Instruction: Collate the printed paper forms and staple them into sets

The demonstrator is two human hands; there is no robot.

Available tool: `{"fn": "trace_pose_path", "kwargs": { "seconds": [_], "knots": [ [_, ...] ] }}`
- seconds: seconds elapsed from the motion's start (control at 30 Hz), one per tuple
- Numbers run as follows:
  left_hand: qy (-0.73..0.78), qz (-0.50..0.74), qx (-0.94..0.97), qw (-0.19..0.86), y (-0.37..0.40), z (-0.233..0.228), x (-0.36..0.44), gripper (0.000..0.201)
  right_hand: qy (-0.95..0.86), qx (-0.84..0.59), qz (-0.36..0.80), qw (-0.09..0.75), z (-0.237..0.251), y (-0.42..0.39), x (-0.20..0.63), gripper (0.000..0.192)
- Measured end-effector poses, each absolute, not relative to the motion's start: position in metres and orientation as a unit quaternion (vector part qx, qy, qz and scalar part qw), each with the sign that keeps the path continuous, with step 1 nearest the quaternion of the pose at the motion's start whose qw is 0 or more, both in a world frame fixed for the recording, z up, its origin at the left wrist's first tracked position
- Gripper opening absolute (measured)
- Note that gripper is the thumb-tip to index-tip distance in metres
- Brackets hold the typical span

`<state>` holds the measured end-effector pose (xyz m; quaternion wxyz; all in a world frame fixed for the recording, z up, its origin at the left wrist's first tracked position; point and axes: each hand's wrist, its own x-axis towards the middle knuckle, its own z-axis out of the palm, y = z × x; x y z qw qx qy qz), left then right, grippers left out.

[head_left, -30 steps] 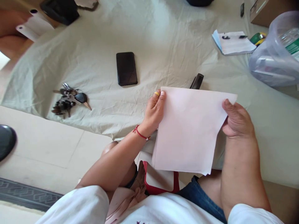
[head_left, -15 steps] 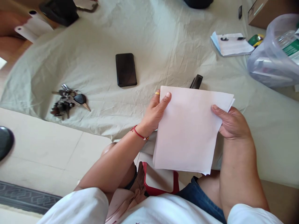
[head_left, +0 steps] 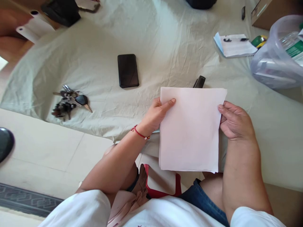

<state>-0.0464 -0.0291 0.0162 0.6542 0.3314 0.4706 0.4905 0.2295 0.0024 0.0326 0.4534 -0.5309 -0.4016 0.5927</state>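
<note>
A small stack of white paper sheets [head_left: 189,132] is held up between my two hands over the table's front edge. My left hand [head_left: 159,114] grips its left side, thumb on top and fingers underneath. On the right side, my right hand [head_left: 234,120] pinches the edge near the upper corner. The sheets lie almost in line, with slight offsets at the bottom edge. Just beyond the paper's top edge, the end of a black stapler-like object [head_left: 200,82] shows; the paper hides the rest. A sliver of something blue peeks out below my left hand.
On the cloth-covered table [head_left: 156,41] lie a black phone [head_left: 128,71] and a bunch of keys [head_left: 71,101]. Toward the right are a notepad with a pen [head_left: 238,47], a tape measure [head_left: 259,41], a translucent bin [head_left: 272,69] and a cardboard box [head_left: 272,14]. A red-edged stool [head_left: 163,183] is below.
The stack has turned slightly and its sheets line up more closely. My right hand has shifted from gripping across the corner to pinching the right edge.
</note>
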Motion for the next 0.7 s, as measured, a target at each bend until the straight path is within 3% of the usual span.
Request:
{"fn": "trace_pose_path", "kwargs": {
  "seconds": [0.5, 0.7],
  "knots": [
    [0.438, 0.507, 0.336, 0.662, -0.029, 0.015, -0.048, 0.055, -0.424, -0.521, 0.556, 0.489, 0.026, 0.002, 0.225, 0.036],
    [0.385, 0.506, 0.373, 0.676, -0.029, 0.021, -0.048, 0.059, -0.532, -0.457, 0.317, 0.639, 0.039, 0.012, 0.227, 0.013]
  ]
}}
